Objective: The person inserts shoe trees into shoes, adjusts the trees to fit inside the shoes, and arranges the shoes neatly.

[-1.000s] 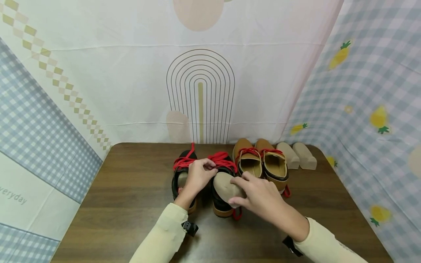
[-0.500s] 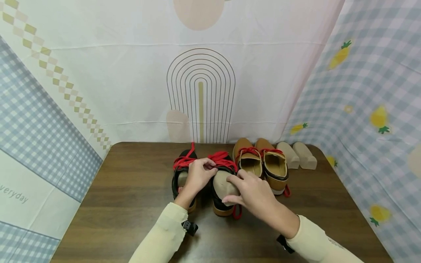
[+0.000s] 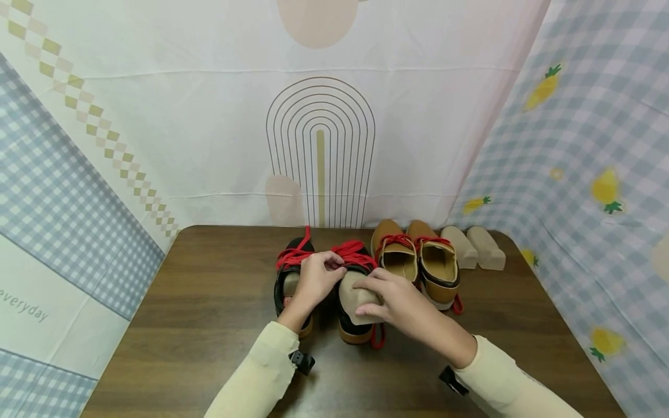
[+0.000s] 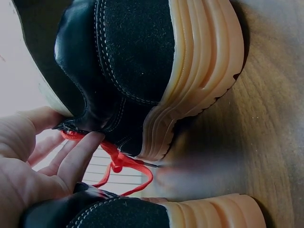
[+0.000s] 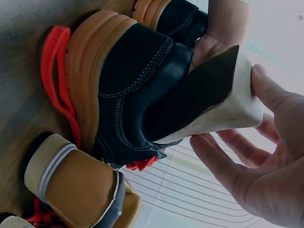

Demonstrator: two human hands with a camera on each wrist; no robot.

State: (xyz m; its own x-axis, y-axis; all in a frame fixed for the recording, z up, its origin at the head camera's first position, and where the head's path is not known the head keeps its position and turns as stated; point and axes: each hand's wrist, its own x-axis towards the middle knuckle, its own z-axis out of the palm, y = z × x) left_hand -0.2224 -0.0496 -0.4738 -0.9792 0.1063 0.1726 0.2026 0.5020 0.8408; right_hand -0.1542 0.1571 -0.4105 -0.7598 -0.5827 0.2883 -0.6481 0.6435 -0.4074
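Note:
My right hand [image 3: 407, 305] holds a beige shoe insert [image 3: 354, 296] at its wide heel end, thumb on one side and fingers on the other. In the right wrist view the insert [image 5: 244, 102] shows a dark hollow underside and slants toe-first into the opening of a black shoe [image 5: 135, 57] with red laces. With thumb and fingers, my left hand [image 3: 316, 278] pinches that shoe's front opening edge beside the laces [image 4: 116, 159]. Left of it stands the other black shoe [image 3: 278, 296], partly behind my left hand and wrist, with a beige insert [image 3: 290, 284] inside.
Two tan shoes [image 3: 388, 231] with red laces stand just right of the black pair. Beyond them two more beige inserts [image 3: 486, 248] lie at the table's back right corner. Patterned cloth [image 3: 219, 139] hangs behind the wooden table [image 3: 209, 290] and along both sides.
My right hand has shifted left with the insert, and its heel end now sits more over the black shoe. My left hand keeps its place at the opening.

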